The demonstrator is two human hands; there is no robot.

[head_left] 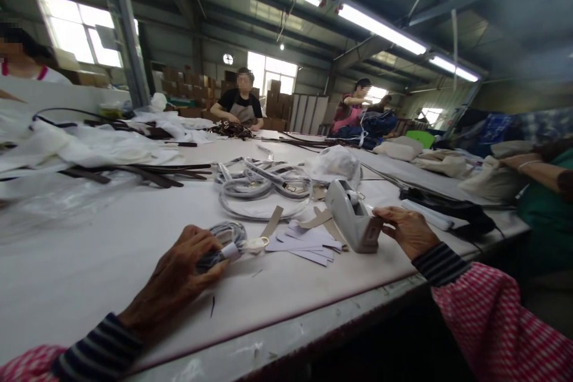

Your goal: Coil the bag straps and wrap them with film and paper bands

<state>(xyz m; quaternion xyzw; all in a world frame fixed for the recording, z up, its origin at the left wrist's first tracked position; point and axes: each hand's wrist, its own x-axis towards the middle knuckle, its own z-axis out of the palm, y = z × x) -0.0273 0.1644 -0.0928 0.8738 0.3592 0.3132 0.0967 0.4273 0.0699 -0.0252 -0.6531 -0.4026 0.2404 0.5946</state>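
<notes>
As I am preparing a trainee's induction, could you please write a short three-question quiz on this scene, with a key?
1. Which grip holds the coiled grey bundle with the white band?
2. True or false: the right grip touches the tape dispenser.
3. Where do most of the pale slips lie?
a) On top of the tape dispenser
b) On the table, between the bundle and the tape dispenser
c) Inside the right grip

Key:
1. The left grip.
2. True; its fingertips meet the near end.
3. b
</notes>
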